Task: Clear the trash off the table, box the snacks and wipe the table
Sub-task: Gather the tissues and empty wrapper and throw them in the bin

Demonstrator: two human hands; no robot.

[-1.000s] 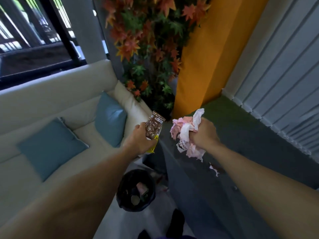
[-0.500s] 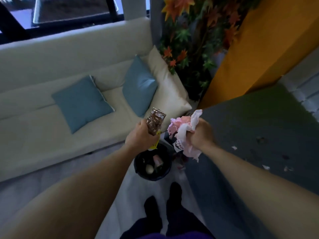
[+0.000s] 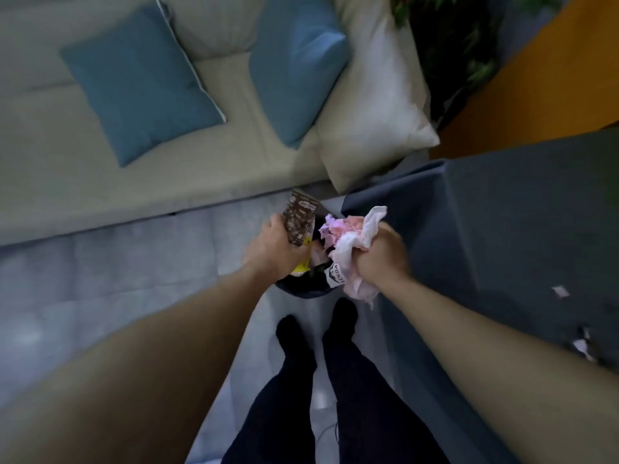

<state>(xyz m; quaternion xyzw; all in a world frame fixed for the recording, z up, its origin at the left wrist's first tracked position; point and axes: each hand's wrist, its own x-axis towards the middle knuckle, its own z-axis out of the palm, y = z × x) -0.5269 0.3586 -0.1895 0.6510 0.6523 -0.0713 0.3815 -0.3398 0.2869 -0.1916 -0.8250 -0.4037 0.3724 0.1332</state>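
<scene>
A cream sofa (image 3: pixel 50 182) runs across the top of the view and carries two blue cushions (image 3: pixel 140 82) (image 3: pixel 294 68) and a cream cushion (image 3: pixel 375 112) at its right end. The tabletop (image 3: pixel 519 229), draped in a blue-grey cloth, fills the right side, and its near corner reaches in beside the sofa. Pale floor (image 3: pixel 117 272) lies between them, where the person's dark-trousered legs (image 3: pixel 294 380) stand.

A dark bin (image 3: pixel 301 289) sits on the floor just ahead of the feet and is mostly hidden under both hands. The left hand (image 3: pixel 274 249) is curled round a brown snack wrapper (image 3: pixel 299 219), with a yellow wrapper (image 3: pixel 301 267) poking out below its fingers. It holds them over the bin. The right hand (image 3: pixel 378 256) is clenched in a fist round a wad of crumpled pink and white paper (image 3: pixel 348 236), also above the bin and close beside the left hand. Two small paper scraps (image 3: pixel 560 291) (image 3: pixel 581 344) lie on the tabletop, well apart from the hands.
</scene>
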